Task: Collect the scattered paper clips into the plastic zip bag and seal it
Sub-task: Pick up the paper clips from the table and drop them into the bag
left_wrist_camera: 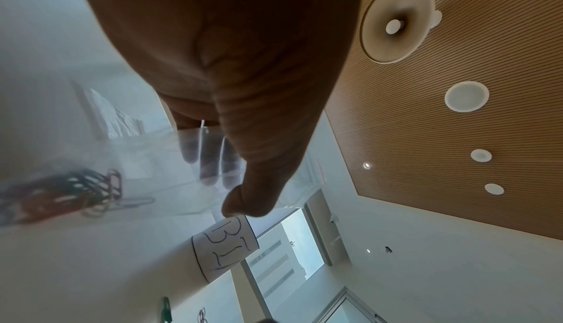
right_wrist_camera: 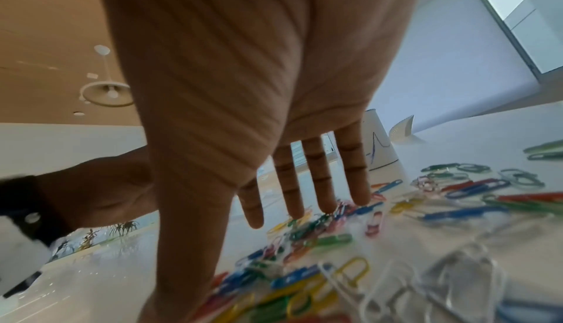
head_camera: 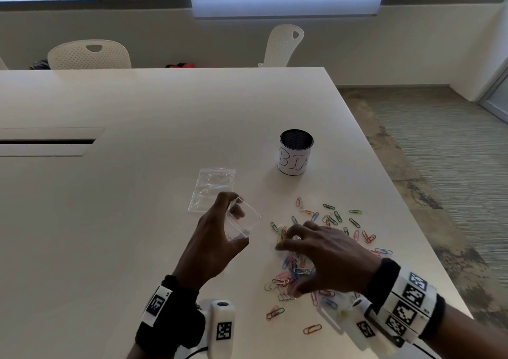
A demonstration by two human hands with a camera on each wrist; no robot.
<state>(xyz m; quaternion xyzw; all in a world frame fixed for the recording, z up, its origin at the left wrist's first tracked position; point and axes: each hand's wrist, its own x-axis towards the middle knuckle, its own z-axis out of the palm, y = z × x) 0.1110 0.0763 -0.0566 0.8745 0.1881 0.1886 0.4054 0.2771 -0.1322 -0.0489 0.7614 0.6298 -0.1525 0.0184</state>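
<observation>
A big white table [head_camera: 137, 193] fills a room with windows along the far wall, and 2 white chairs [head_camera: 89, 55] stand behind it. On the table stands a round black cup [head_camera: 296, 152] with a white paper label that has "BIN" written on it. The left hand [head_camera: 214, 237] holds a small clear plastic zip bag [head_camera: 242, 221] up off the table, with the thumb on one side and the fingers curled round the other, so the bag's mouth gapes open. The bag's long side runs up and down with a tilt, and its open mouth points up and toward the right, at the clips. A thin red line runs along the mouth. In the left wrist view the fingers [left_wrist_camera: 207, 159] show through the clear plastic. Another clear bag [head_camera: 213, 189] lies flat on the table just behind the held one (its long side points away from the person). The paper clips [head_camera: 330, 221] lie scattered on the table to the right of the bag, in many colours, pointing every which way. The right hand [head_camera: 327, 251] is spread over the thick part of the pile, fingers [right_wrist_camera: 323, 183] straight and fanned out, tips touching the clips, not gripping any.
</observation>
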